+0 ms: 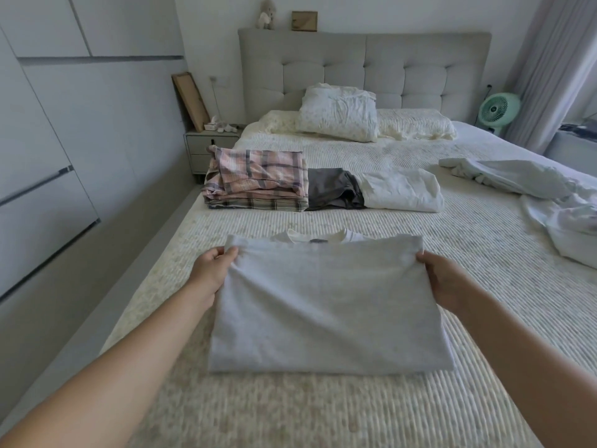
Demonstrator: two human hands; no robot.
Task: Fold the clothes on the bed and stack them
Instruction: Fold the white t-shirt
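Head view looks down on a light grey T-shirt [326, 305] lying on the bed [403, 399], its lower half brought up over the body so the hem sits just short of the white collar [318, 237]. Left hand [211, 268] pinches the hem's left corner and right hand [444, 279] pinches the right corner, each grip closed on the cloth. To fold well, I would keep both corners level, lay the hem square to the shoulders, then smooth out trapped air before letting go.

Farther up the bed lie a folded plaid stack [255, 182], a dark grey garment [334, 189] touching it, and a folded white garment [402, 189] beside that. Unfolded pale clothes [529, 185] lie to the right, well apart. Nothing blocks the fold.
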